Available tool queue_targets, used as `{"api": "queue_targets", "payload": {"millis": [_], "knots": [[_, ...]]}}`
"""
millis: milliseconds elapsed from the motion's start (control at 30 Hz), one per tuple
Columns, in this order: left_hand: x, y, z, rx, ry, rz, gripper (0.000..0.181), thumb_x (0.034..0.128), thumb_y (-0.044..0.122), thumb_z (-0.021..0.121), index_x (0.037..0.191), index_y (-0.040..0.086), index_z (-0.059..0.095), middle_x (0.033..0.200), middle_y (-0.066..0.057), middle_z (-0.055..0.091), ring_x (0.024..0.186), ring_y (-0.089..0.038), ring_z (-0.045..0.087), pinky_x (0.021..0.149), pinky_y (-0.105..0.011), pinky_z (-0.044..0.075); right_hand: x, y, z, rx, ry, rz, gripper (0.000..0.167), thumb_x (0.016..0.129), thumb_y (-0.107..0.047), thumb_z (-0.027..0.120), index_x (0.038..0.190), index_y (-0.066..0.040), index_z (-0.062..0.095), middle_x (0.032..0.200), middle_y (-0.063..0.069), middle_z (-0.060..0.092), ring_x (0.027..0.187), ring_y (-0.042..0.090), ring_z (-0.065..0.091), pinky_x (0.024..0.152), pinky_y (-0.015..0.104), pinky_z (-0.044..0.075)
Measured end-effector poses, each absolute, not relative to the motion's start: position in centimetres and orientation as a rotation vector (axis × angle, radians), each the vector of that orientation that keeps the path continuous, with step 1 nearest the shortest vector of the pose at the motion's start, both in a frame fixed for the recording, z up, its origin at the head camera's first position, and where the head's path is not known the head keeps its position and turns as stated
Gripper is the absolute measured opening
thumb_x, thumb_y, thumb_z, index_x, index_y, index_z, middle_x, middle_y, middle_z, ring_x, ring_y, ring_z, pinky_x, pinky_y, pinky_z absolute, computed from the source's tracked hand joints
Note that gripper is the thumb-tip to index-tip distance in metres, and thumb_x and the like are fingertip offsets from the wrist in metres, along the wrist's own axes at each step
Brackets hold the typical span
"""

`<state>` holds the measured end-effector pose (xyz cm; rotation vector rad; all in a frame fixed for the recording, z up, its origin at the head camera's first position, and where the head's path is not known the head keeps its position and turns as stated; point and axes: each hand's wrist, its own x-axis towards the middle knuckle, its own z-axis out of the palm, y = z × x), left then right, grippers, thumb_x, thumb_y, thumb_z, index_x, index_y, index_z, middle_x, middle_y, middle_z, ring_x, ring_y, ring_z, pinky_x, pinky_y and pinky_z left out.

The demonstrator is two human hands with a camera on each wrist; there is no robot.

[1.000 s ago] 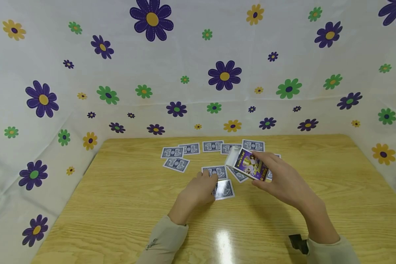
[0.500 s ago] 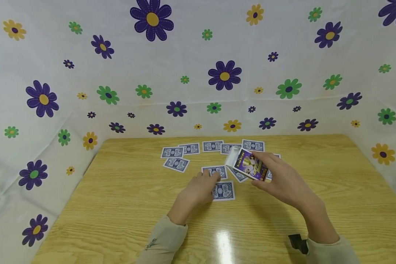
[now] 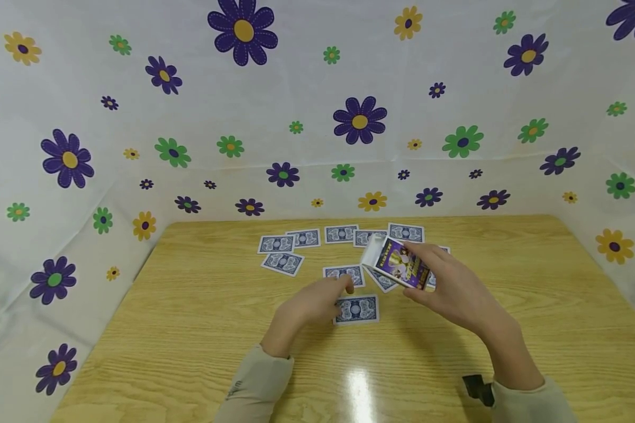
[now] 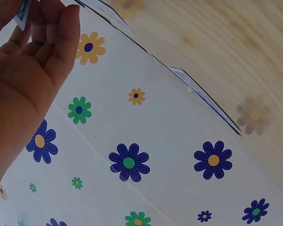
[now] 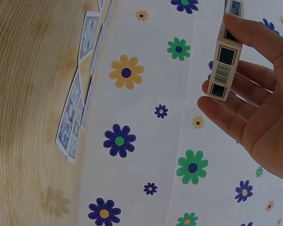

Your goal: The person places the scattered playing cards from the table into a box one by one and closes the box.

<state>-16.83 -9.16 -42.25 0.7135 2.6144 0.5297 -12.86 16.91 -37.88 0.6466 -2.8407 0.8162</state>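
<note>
My left hand (image 3: pixel 313 302) pinches a blue-backed playing card (image 3: pixel 357 309) by its left end, low over the wooden table. In the left wrist view, a corner of this card (image 4: pixel 22 18) shows between the thumb and fingers. My right hand (image 3: pixel 457 296) grips a purple card box (image 3: pixel 399 264) between thumb and fingers, tilted, its white open end toward the left. The box's narrow side with a barcode (image 5: pixel 221 73) faces the right wrist camera. Just beyond the pinched card, another face-down card (image 3: pixel 344 274) is partly covered by the left index finger.
Several face-down cards (image 3: pixel 341 234) lie scattered along the back of the wooden table (image 3: pixel 201 329). One card (image 3: pixel 383 281) sits partly under the box. A flowered cloth (image 3: pixel 296 88) hangs behind and at both sides.
My left hand has drawn the near card slightly toward me and left, and more of that card shows. The index finger has lifted and points outward. The right hand and box have stayed put.
</note>
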Motion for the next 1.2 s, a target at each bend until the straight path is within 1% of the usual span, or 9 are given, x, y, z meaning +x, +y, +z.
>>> {"api": "queue_targets", "payload": {"millis": [200,367,533,667,800,900,1067,1133,1200], "knots": [[-17.0,-9.5,-42.1,0.751,2.582,0.602,0.030,0.0946,0.003,0.060,0.123,0.011,0.057,0.105,-0.002,0.064,0.088,-0.014,0.057,0.079,-0.029,0.050,-12.8,16.9,-37.8,0.644,-2.841,0.819,0.079,0.083,-0.019,0.081,0.150,-0.009,0.041,0.142,0.018,0.050,0.110,0.030,0.058,0.084,0.042,0.052],[-17.1,-9.9,-41.8,0.782,2.585,0.677,0.030,0.0951,0.002,0.058,0.125,0.008,0.056,0.113,-0.005,0.065,0.098,-0.017,0.060,0.086,-0.032,0.052,-12.8,16.9,-37.9,0.642,-2.840,0.815,0.080,0.083,-0.018,0.082,0.150,-0.009,0.041,0.142,0.018,0.051,0.110,0.031,0.059,0.084,0.042,0.053],[-17.2,-10.4,-41.4,0.801,2.645,0.808,0.036,0.0935,-0.002,0.055,0.128,0.007,0.055,0.114,-0.006,0.064,0.095,-0.017,0.058,0.084,-0.032,0.052,-12.9,16.9,-37.9,0.648,-2.830,0.806,0.080,0.082,-0.018,0.082,0.149,-0.008,0.041,0.141,0.018,0.051,0.110,0.031,0.059,0.084,0.043,0.053],[-17.4,-11.0,-40.8,0.784,2.699,0.968,0.039,0.0944,-0.002,0.054,0.132,0.009,0.052,0.107,-0.005,0.062,0.087,-0.016,0.057,0.075,-0.030,0.052,-12.9,16.9,-37.9,0.652,-2.828,0.802,0.079,0.082,-0.018,0.082,0.149,-0.007,0.042,0.140,0.018,0.052,0.110,0.031,0.059,0.084,0.043,0.053],[-17.4,-11.6,-39.8,0.709,2.719,1.166,0.038,0.0969,0.003,0.055,0.133,0.012,0.051,0.101,-0.004,0.062,0.084,-0.015,0.060,0.067,-0.028,0.054,-12.9,17.0,-37.9,0.648,-2.837,0.806,0.079,0.083,-0.019,0.082,0.149,-0.008,0.041,0.142,0.019,0.050,0.111,0.032,0.059,0.084,0.043,0.053],[-17.2,-12.1,-39.1,0.698,2.734,1.313,0.032,0.0970,0.005,0.056,0.128,0.010,0.055,0.101,-0.004,0.063,0.086,-0.017,0.062,0.069,-0.029,0.054,-12.9,16.9,-38.0,0.640,-2.850,0.814,0.079,0.083,-0.020,0.081,0.150,-0.008,0.040,0.143,0.019,0.049,0.111,0.032,0.059,0.084,0.042,0.053],[-16.8,-13.0,-38.2,0.779,2.800,1.415,0.014,0.0980,0.002,0.055,0.108,0.006,0.063,0.098,-0.006,0.066,0.083,-0.018,0.059,0.071,-0.031,0.053,-12.9,16.7,-38.1,0.641,-2.859,0.811,0.079,0.084,-0.021,0.081,0.151,-0.010,0.040,0.145,0.020,0.047,0.114,0.033,0.058,0.085,0.044,0.053],[-16.7,-13.2,-38.1,0.799,2.811,1.424,0.014,0.0989,0.001,0.053,0.104,0.005,0.065,0.099,-0.005,0.067,0.082,-0.017,0.057,0.069,-0.030,0.051,-12.8,16.7,-38.2,0.649,-2.855,0.806,0.080,0.084,-0.020,0.081,0.151,-0.010,0.039,0.145,0.020,0.047,0.115,0.034,0.058,0.086,0.045,0.053],[-16.6,-13.4,-38.0,0.801,2.804,1.438,0.017,0.0994,0.000,0.051,0.104,0.006,0.066,0.100,-0.005,0.067,0.080,-0.017,0.055,0.067,-0.028,0.049,-12.8,16.6,-38.2,0.656,-2.851,0.801,0.080,0.084,-0.020,0.081,0.151,-0.010,0.039,0.145,0.020,0.047,0.117,0.035,0.057,0.086,0.045,0.053]]}}
